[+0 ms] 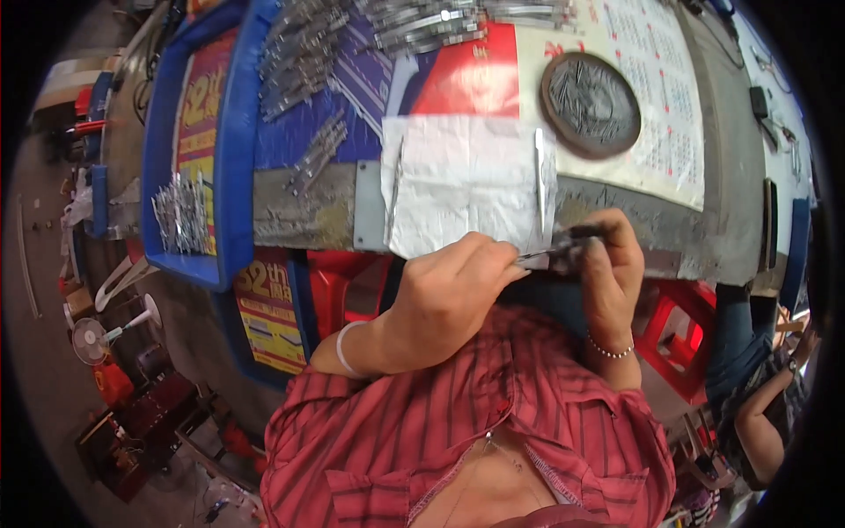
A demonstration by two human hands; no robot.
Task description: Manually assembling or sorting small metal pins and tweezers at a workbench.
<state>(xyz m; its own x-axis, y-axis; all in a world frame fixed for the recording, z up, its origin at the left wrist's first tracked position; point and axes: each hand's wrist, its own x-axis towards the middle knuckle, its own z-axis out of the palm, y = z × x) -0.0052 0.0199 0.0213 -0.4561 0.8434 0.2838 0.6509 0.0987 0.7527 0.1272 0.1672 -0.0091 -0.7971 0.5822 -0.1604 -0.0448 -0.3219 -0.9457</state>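
Observation:
My left hand is closed in a pinch on a slim silver metal piece just off the table's front edge. Close beside it, my right hand curls its fingers round a dark object, too blurred to name. The two held things meet or nearly meet between my hands. Beyond them lies a creased white paper sheet. A narrow silver strip rests along its right side, and another thin piece lies near its left edge. A round dark dish with many thin metal pins stands farther right.
Piles of silver metal parts cover the table's far left. A blue tray at left holds a bundle of similar pieces. Red stools stand under the table. At far right another person's arm shows.

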